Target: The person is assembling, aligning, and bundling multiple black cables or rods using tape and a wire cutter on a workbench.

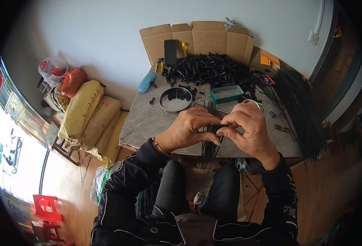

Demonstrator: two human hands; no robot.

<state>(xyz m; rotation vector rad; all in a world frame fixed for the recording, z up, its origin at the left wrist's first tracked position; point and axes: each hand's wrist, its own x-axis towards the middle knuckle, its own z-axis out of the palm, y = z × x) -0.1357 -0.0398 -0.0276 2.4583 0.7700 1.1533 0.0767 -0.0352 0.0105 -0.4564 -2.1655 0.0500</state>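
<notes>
Thin black rod (221, 125) lying crosswise, left to right, above the near table (148, 119) edge. Pinched at its left end by left hand (189, 131), at its right by right hand (248, 129), fingers curled tight. Metal bowl (175, 99) and teal tray (227, 94) just beyond.

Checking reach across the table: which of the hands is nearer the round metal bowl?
Left. The left hand sits just below and slightly right of the round metal bowl; the right hand is farther off to the bowl's right.
</notes>
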